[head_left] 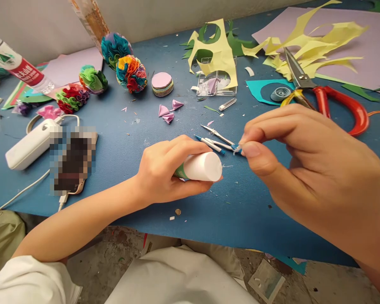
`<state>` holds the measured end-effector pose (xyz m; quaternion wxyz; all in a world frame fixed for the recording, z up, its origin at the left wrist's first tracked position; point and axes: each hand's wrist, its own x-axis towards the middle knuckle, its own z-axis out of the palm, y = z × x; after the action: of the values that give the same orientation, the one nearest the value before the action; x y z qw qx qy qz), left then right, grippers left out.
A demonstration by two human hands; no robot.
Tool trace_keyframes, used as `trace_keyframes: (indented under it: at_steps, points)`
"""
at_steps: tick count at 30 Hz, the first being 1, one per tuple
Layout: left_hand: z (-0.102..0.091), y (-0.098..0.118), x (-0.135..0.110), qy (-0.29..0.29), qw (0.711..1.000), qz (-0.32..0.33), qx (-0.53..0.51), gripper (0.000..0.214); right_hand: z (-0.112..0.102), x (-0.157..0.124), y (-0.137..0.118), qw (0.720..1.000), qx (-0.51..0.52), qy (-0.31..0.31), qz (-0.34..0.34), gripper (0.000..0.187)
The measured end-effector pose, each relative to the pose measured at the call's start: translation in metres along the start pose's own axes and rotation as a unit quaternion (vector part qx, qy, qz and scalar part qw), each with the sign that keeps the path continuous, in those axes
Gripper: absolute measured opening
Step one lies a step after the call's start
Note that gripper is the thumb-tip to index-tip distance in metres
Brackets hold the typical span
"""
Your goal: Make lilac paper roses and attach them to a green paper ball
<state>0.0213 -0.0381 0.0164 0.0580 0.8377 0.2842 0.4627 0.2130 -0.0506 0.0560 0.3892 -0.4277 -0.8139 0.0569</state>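
Note:
My left hand (164, 171) is wrapped round a white glue stick (205, 166) with a green label, its flat end facing right. Thin whitish strands trail from that end. My right hand (307, 169) is closed in a pinch, thumb against forefinger, over a small whitish bit (237, 149) too fine to name. Just beyond the fingers, slim blue-and-white pointed tools (213, 143) lie on the blue table (190, 219). Behind them are folded purple paper cones (168, 113) and a stack of round paper discs (162, 84).
Red-handled scissors (323, 95) lie at the right by yellow paper scraps (329, 42). A clear plastic case (202, 89) sits at the back. Ruffled paper balls (131, 74), a water bottle (22, 69), a white power bank (31, 145) and a cabled phone (76, 160) occupy the left.

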Motion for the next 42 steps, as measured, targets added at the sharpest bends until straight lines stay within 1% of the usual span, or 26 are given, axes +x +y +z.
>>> trace_keyframes:
  at_steps: [3, 5, 8, 10, 11, 13, 14, 15, 17, 21, 29, 33, 39, 42]
  points:
    - [0.000, 0.000, 0.001, 0.003, 1.000, 0.001, 0.013, 0.027, 0.000, 0.000, 0.004, 0.999, 0.033, 0.018, -0.011, 0.010]
    - [0.000, 0.001, 0.001, 0.006, 1.000, 0.002, 0.017, 0.026, 0.001, 0.001, 0.006, 0.999, 0.040, 0.012, -0.009, 0.012]
    - [0.001, 0.001, 0.001, 0.010, 1.000, -0.003, 0.013, 0.027, 0.001, 0.002, 0.011, 0.999, -0.006, -0.042, -0.008, 0.022]
    - [0.001, 0.001, 0.001, 0.011, 1.000, -0.008, 0.006, 0.028, 0.001, 0.003, 0.013, 0.997, -0.041, -0.066, -0.028, 0.027]
    - [0.000, 0.001, 0.001, 0.011, 1.000, -0.011, 0.004, 0.029, 0.002, 0.003, 0.014, 0.996, -0.044, -0.062, -0.037, 0.025]
    - [0.000, 0.001, 0.001, 0.013, 1.000, -0.018, 0.004, 0.029, 0.002, 0.003, 0.014, 0.998, -0.026, -0.028, -0.046, 0.009]
    - [-0.001, 0.001, 0.001, 0.012, 1.000, -0.023, 0.007, 0.028, 0.002, 0.003, 0.013, 0.999, -0.012, -0.012, -0.040, 0.005]
    - [-0.001, 0.001, 0.001, 0.012, 0.999, -0.028, 0.012, 0.027, 0.001, 0.002, 0.011, 1.000, -0.001, -0.005, -0.031, 0.008]
    - [-0.001, 0.000, 0.001, 0.008, 0.999, -0.039, 0.027, 0.024, 0.000, 0.001, 0.005, 1.000, 0.012, -0.017, -0.021, 0.010]
    - [0.000, -0.001, -0.001, 0.000, 0.998, -0.046, 0.045, 0.023, -0.001, -0.002, -0.002, 0.998, 0.011, -0.045, -0.030, 0.004]
    - [0.000, -0.001, -0.001, 0.006, 0.999, -0.036, 0.009, 0.027, 0.002, -0.002, 0.002, 0.999, -0.008, -0.038, -0.037, 0.010]
    - [0.000, 0.000, 0.000, 0.008, 0.999, -0.039, 0.012, 0.026, 0.001, -0.002, 0.002, 0.999, 0.002, -0.044, -0.015, 0.013]
    - [0.001, -0.001, -0.001, 0.010, 0.999, -0.029, 0.017, 0.025, 0.001, -0.001, 0.000, 0.998, 0.013, -0.033, -0.052, 0.001]
    - [0.001, -0.001, -0.001, 0.013, 0.999, -0.027, 0.014, 0.027, 0.002, -0.001, 0.000, 0.997, -0.001, -0.033, -0.063, 0.005]
